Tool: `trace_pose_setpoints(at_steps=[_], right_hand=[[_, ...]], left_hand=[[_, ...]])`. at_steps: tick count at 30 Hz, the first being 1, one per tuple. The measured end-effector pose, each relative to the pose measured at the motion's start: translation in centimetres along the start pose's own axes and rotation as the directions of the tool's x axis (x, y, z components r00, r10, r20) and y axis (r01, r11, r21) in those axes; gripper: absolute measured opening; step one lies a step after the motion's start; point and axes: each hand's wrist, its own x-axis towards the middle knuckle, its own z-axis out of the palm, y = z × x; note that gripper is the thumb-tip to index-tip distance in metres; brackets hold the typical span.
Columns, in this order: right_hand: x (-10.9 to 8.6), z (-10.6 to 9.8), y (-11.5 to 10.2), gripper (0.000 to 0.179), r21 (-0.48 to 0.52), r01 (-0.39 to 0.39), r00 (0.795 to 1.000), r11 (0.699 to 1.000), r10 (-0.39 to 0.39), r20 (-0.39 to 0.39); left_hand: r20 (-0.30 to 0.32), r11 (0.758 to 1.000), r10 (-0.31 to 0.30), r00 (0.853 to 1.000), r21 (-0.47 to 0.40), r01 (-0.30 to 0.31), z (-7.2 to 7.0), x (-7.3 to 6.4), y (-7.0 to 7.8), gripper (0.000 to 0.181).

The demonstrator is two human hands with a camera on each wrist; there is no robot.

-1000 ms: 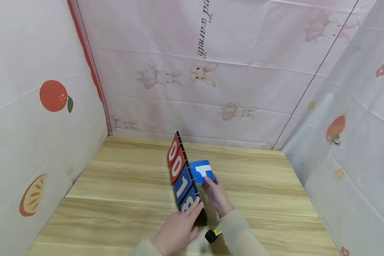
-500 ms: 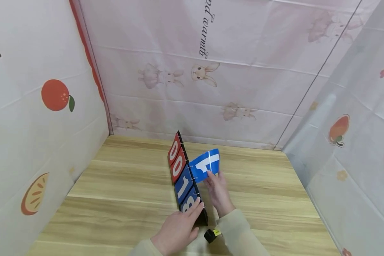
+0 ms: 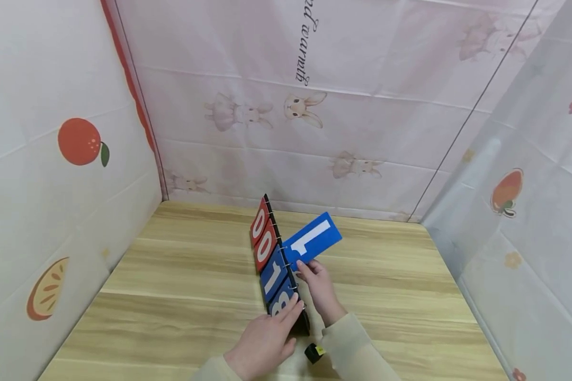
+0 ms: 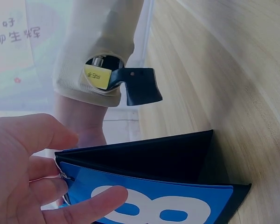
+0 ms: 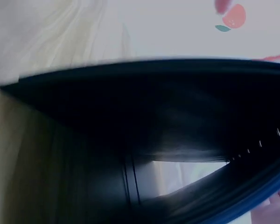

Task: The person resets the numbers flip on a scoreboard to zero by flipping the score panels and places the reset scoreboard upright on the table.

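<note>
A tabletop flip scoreboard (image 3: 271, 264) stands like a tent, showing red 0 and 0 cards and blue 1 and 8 cards on its left face. A blue number card (image 3: 314, 238) with a white 1 sticks out to the right from the rings. My right hand (image 3: 319, 286) pinches that card's near edge close to the rings. My left hand (image 3: 264, 338) rests over the near end of the top edge, two fingers laid straight by the 8 card (image 4: 154, 200). In the right wrist view the dark inside of the scoreboard (image 5: 130, 116) covers most of the picture.
The wooden table (image 3: 181, 296) spreads out on both sides of the scoreboard. Printed fabric walls (image 3: 267, 159) enclose the back and sides. A black wrist camera with a yellow label (image 3: 313, 353) sits at the right sleeve.
The blue 1 card has gone from bent to flat and swung outward, rightward. My right fingers have shifted down along it toward the rings. The left hand stays where it was.
</note>
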Motion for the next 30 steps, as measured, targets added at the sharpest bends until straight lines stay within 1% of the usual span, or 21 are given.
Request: trace_pose_setpoints(at_steps=[2, 3, 7, 9, 10, 14, 16, 17, 19, 22, 23, 24, 26, 28, 29, 30], right_hand=[[-0.1, 0.0, -0.1, 0.039, -0.041, 0.035, 0.999, 0.999, -0.036, -0.005], [-0.1, 0.0, -0.2, 0.038, -0.041, 0.032, 0.999, 0.999, -0.033, -0.011], [-0.1, -0.1, -0.2, 0.035, 0.013, -0.014, 1.0, 1.0, 0.014, -0.015], [0.0, -0.3, -0.3, 0.036, 0.024, -0.046, 0.999, 0.999, 0.046, 0.004], [0.0, -0.4, -0.4, 0.036, 0.016, -0.046, 0.999, 0.999, 0.046, 0.025], [0.4, -0.7, -0.7, 0.041, -0.063, -0.003, 0.993, 0.998, 0.01, 0.118], [0.6, -0.9, -0.7, 0.042, -0.073, 0.008, 0.991, 0.997, 0.002, 0.137], [0.7, -1.0, -0.7, 0.041, -0.053, -0.005, 0.99, 0.999, 0.012, 0.14], [0.8, -1.1, -0.6, 0.037, 0.022, -0.062, 0.989, 0.998, 0.058, 0.137], [1.0, -1.0, -0.7, 0.031, 0.153, -0.154, 0.983, 0.976, 0.135, 0.128], [1.0, -0.9, -0.8, 0.029, 0.166, -0.171, 0.98, 0.971, 0.151, 0.127], [1.0, -0.8, -1.1, 0.029, 0.152, -0.17, 0.981, 0.974, 0.152, 0.123], [0.7, -0.7, -1.9, 0.028, 0.059, -0.123, 0.986, 0.991, 0.115, 0.121], [0.4, -0.4, -2.9, 0.027, -0.064, -0.041, 0.99, 0.997, 0.049, 0.135], [0.2, -0.3, -3.4, 0.027, -0.131, 0.008, 0.989, 0.991, 0.012, 0.15], [0.0, -0.1, -3.8, 0.027, -0.192, 0.062, 0.985, 0.979, -0.029, 0.171]], left_hand=[[0.004, 1.0, -0.004, 1.0, -0.002, 0.004, 0.1, 0.0, 0.0, 0.06], [0.005, 1.0, -0.004, 1.0, -0.001, 0.004, 0.1, 0.0, 0.0, 0.06], [0.006, 1.0, -0.002, 1.0, -0.005, 0.002, 0.1, 0.1, 0.0, 0.061], [0.006, 1.0, -0.001, 1.0, -0.005, 0.001, 0.1, 0.1, 0.0, 0.061], [0.007, 1.0, -0.002, 1.0, -0.009, 0.002, 0.1, 0.1, 0.0, 0.061], [0.01, 1.0, -0.003, 1.0, -0.014, 0.003, 0.1, 0.1, -0.1, 0.061], [0.009, 1.0, -0.001, 1.0, -0.017, 0.001, 0.1, 0.1, -0.1, 0.061], [0.01, 1.0, 0.0, 1.0, -0.018, 0.0, 0.1, 0.1, -0.1, 0.061], [0.007, 1.0, 0.001, 1.0, -0.016, -0.001, 0.1, 0.1, -0.1, 0.061], [0.003, 1.0, 0.001, 1.0, -0.015, -0.001, 0.1, 0.1, -0.1, 0.061], [0.003, 1.0, 0.0, 1.0, -0.017, 0.0, 0.0, 0.1, -0.1, 0.061], [-0.002, 1.0, 0.002, 1.0, -0.017, -0.002, 0.0, 0.1, -0.1, 0.061], [-0.008, 1.0, 0.006, 1.0, -0.019, -0.006, 0.0, 0.2, -0.2, 0.061], [-0.013, 1.0, 0.01, 1.0, -0.023, -0.011, 0.0, 0.1, -0.2, 0.06], [-0.016, 1.0, 0.014, 1.0, -0.024, -0.014, 0.0, 0.1, -0.3, 0.06], [-0.024, 1.0, 0.018, 1.0, -0.022, -0.019, 0.1, 0.1, -0.3, 0.06]])
